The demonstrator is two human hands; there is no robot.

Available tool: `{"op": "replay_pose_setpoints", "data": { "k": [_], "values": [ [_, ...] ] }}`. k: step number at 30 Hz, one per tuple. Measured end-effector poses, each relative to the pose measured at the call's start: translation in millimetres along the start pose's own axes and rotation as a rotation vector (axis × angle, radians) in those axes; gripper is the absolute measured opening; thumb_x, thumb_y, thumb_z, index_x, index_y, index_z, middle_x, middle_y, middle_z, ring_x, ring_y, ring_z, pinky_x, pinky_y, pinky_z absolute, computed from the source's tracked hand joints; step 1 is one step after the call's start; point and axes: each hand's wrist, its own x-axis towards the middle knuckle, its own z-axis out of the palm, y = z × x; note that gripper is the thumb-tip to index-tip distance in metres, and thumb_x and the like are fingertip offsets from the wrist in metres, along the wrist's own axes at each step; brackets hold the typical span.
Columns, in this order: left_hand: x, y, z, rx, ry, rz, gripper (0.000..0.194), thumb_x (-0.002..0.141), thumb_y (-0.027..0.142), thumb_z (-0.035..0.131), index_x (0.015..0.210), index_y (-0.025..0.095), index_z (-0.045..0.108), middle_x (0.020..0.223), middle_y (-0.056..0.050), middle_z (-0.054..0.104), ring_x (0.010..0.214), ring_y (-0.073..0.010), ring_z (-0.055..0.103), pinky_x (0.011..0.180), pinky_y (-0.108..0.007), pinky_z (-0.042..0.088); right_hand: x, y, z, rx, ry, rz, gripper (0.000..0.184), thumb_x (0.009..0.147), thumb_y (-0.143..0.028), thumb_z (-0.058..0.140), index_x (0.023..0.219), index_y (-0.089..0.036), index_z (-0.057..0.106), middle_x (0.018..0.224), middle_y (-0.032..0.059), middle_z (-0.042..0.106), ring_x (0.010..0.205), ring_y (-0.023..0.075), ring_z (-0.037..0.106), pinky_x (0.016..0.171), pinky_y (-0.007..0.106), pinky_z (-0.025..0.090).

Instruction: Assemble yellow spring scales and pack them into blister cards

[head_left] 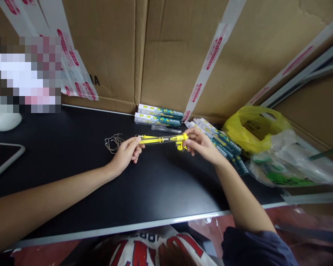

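A slim spring scale (155, 140), a clear tube with a yellow inner part and a metal spring, lies level above the black table between my two hands. My left hand (126, 151) is closed around its left end. At the other end, the fingers of my right hand (201, 144) pinch the yellow cap. Small yellow pieces (180, 147) show just below that cap. Left of my left hand lies a bunch of bent wire hooks (113, 143). Behind the scale rests a clear tube (166, 129).
Printed boxes (158, 120) are stacked at the back, with several more boxes (224, 142) right of my right hand. Beyond them sit a yellow bag (233, 129) and a clear plastic bag (288, 159). Large cardboard (169, 44) walls the back. A tablet-like device (2, 159) lies left.
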Motion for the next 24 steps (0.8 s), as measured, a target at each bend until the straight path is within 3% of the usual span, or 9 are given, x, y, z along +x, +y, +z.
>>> {"op": "replay_pose_setpoints", "data": {
  "k": [9, 24],
  "values": [
    [-1.2, 1.1, -1.4, 0.036, -0.037, -0.005, 0.034, 0.082, 0.046, 0.058, 0.077, 0.013, 0.060, 0.050, 0.005, 0.047, 0.039, -0.0061, 0.043, 0.041, -0.020, 0.047, 1.7, 5.3, -0.3, 0.008, 0.025, 0.004, 0.030, 0.084, -0.043, 0.064, 0.094, -0.019, 0.050, 0.075, 0.0003, 0.061, 0.056, 0.0083, 0.054, 0.038, 0.016, 0.040],
    [-1.5, -2.1, -3.0, 0.077, -0.073, 0.028, 0.035, 0.085, 0.047, 0.054, 0.078, 0.013, 0.060, 0.050, 0.005, 0.046, 0.041, -0.0064, 0.044, 0.042, -0.020, 0.047, 3.6, 6.4, 0.7, 0.026, 0.048, 0.018, 0.030, 0.085, -0.046, 0.062, 0.090, -0.019, 0.050, 0.070, -0.0004, 0.062, 0.052, 0.0079, 0.053, 0.038, 0.016, 0.041]
  ]
}}
